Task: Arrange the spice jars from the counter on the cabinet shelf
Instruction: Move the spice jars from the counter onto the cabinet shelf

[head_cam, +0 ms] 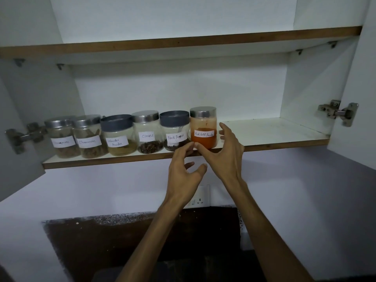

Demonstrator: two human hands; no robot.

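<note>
Several labelled glass spice jars stand in a row on the lower cabinet shelf (274, 131). From the left: a blurred-label jar (61, 137), Cinnamon (89, 137), Coriander Powder (118, 135), Cloves (147, 132), Black Pepper (175, 130) and Red Chilli Powder (203, 128) with a steel lid. My right hand (223, 151) is spread around the red chilli jar, thumb at its base and fingers by its right side, not clearly gripping. My left hand (183, 169) hovers just below the shelf edge with loosely bent fingers, its fingertip near the black pepper jar's base, holding nothing.
The shelf's right half is bare. An upper shelf (183, 41) spans overhead. Open cabinet doors with metal hinges (337, 112) flank both sides. A wall socket (200, 200) sits below, above a dark counter (142, 241).
</note>
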